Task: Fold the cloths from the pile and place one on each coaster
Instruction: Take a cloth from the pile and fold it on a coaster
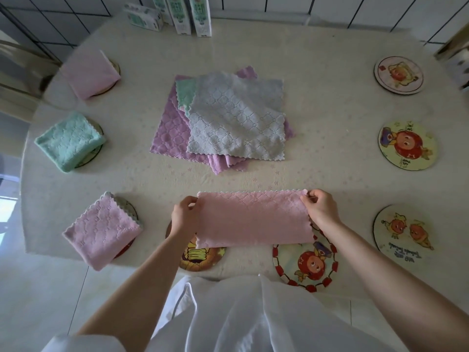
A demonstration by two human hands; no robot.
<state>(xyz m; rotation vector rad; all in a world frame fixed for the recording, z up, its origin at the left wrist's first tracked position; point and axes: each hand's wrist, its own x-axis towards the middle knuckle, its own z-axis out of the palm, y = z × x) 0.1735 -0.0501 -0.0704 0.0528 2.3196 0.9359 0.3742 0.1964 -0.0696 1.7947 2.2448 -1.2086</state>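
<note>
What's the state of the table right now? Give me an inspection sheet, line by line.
Surface: table under a cream patterned cover.
Job's things: pile mid-table, grey cloth on top; three folded cloths already placed at the left; five coasters without one, the near two partly hidden by the pink cloth, folded to a strip.
Clutter: cartons at the far edge.
Grippers: left hand and right hand pinch the pink cloth's far corners.
Cables: nothing seen.
Surroundings: tiled wall behind, pale floor below.
</note>
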